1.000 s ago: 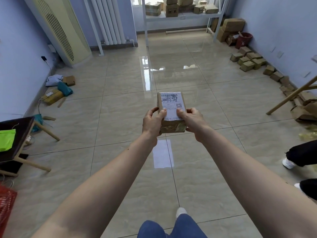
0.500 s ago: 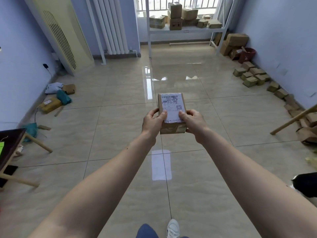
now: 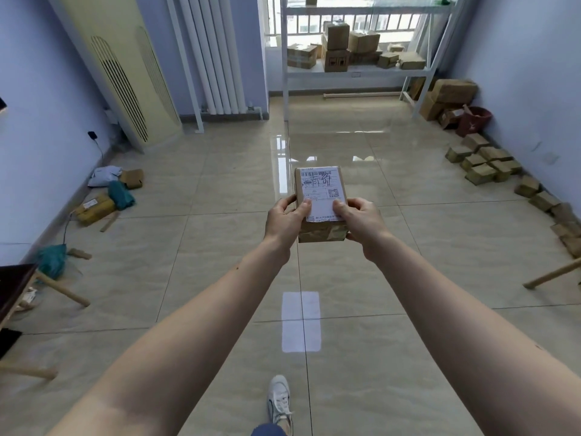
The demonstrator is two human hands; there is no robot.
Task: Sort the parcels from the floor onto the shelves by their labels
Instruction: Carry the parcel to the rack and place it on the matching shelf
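Observation:
I hold a small cardboard parcel (image 3: pixel 320 196) out in front of me, its white shipping label facing up. My left hand (image 3: pixel 284 221) grips its left side with the thumb on the label. My right hand (image 3: pixel 361 223) grips its right side the same way. A white metal shelf unit (image 3: pixel 355 70) stands at the far end by the window, with several brown parcels (image 3: pixel 336 42) on its middle shelf. More parcels (image 3: pixel 484 162) lie along the right wall on the floor.
A tall cream air conditioner (image 3: pixel 125 73) and a white radiator (image 3: pixel 213 58) stand at the back left. Bags and a parcel (image 3: pixel 107 196) lie by the left wall. A dark table (image 3: pixel 15 287) with wooden legs is at the left edge. A red bin (image 3: pixel 474 121) sits near stacked boxes (image 3: pixel 449 96).
I have walked forward toward the shelf unit, which now looks nearer and fuller in view. Both hands keep the same grip on the parcel. The person at the right edge has left view.

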